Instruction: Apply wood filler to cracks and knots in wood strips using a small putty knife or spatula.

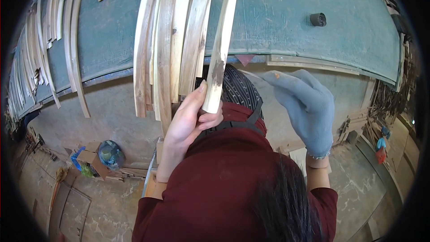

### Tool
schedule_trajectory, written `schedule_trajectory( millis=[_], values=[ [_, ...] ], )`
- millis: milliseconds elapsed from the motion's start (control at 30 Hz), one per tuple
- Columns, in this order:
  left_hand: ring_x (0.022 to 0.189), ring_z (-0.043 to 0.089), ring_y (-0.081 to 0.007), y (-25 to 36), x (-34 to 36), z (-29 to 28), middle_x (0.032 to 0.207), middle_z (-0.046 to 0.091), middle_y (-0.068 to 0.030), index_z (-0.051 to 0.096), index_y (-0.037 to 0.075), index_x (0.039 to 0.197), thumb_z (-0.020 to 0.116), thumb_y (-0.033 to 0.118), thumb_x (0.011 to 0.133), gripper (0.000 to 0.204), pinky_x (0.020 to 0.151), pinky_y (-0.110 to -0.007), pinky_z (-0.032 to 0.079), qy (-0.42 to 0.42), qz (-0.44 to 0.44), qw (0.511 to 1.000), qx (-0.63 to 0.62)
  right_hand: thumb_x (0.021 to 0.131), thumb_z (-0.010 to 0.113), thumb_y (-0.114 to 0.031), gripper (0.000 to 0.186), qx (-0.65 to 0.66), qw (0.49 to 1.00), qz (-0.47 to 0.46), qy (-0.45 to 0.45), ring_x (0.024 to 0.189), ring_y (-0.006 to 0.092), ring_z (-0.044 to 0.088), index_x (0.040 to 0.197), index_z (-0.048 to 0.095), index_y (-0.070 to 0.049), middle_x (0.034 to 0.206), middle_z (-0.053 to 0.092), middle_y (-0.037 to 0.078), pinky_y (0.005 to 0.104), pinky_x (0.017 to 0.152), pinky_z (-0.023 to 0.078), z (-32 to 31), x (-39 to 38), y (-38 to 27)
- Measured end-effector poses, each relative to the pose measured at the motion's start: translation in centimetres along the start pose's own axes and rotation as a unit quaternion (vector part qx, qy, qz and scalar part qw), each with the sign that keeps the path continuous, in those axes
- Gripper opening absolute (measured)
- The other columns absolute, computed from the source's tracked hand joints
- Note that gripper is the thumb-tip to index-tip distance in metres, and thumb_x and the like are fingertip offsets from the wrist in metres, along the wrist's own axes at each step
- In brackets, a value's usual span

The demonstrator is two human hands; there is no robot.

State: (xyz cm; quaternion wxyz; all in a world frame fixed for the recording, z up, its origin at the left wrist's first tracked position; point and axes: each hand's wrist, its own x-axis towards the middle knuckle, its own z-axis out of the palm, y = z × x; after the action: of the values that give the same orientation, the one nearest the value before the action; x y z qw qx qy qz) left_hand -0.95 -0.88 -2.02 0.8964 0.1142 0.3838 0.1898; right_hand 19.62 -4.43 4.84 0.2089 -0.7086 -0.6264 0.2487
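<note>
Bare and wrapped round its near end, my left hand (191, 113) holds a long pale wooden strip (224, 40). A dark, rough patch marks the strip's face just beyond my fingers. The strip's far end reaches out over the green table. My right hand (309, 103), in a grey-blue knitted glove with a small orange stain, is closed in a pinch to the right of the strip. A thin pointed sliver (250, 74) sticks out leftward from its fingertips; its kind cannot be made out. It is apart from the strip.
Several wooden strips (166, 31) lie side by side on the green table (277, 0), overhanging its near edge. More strips (74, 40) lie at the left. A small dark cup (318, 19) stands at the right. A cardboard box (89, 157) and a stuffed bag (111, 154) are on the floor.
</note>
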Motion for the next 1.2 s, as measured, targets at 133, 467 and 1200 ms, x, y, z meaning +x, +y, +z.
schedule_trajectory(
  millis=[133, 467, 1200],
  values=[
    [0.042, 0.029, -0.0025, -1.0, 0.7, -2.1, 0.053, 0.03, 0.0062, 0.037, 0.011, 0.09, 0.026, 0.027, 0.096, 0.021, 0.043, -0.019, 0.021, -0.239, -0.042, 0.95, -0.198, 0.076, 0.059, -0.002, 0.024, 0.174, 0.979, 0.094, 0.053, 0.06, 0.0094, 0.053, 0.099, 0.062, -0.005, 0.072, 0.059, 0.005, 0.0226, 0.055, 0.042, 0.7, -0.6, 1.4],
    [0.045, 0.028, -0.0045, -0.2, 10.5, -2.6, 0.057, 0.033, 0.0045, 0.043, 0.01, 0.093, 0.031, 0.028, 0.096, 0.022, 0.045, -0.019, 0.024, -0.098, -0.044, 0.994, -0.021, 0.083, 0.053, -0.007, 0.016, 0.266, 0.916, 0.238, 0.182, 0.059, 0.0045, 0.044, 0.093, 0.058, 0.005, 0.066, 0.051, 0.001, 0.0196, 0.053, 0.037, 0.1, -4.8, 5.7],
    [0.093, 0.047, -0.0343, -5.8, 14.7, -7.1, 0.097, 0.046, -0.0173, 0.048, 0.005, 0.114, 0.057, 0.009, 0.069, 0.046, 0.079, -0.043, 0.041, 0.333, 0.303, 0.442, 0.776, 0.079, 0.06, -0.023, 0.022, 0.526, 0.825, 0.136, 0.157, 0.056, 0.0075, 0.05, 0.088, 0.063, -0.003, 0.066, 0.058, 0.001, 0.0238, 0.049, 0.039, 7.9, 13.8, 22.5]
  ],
)
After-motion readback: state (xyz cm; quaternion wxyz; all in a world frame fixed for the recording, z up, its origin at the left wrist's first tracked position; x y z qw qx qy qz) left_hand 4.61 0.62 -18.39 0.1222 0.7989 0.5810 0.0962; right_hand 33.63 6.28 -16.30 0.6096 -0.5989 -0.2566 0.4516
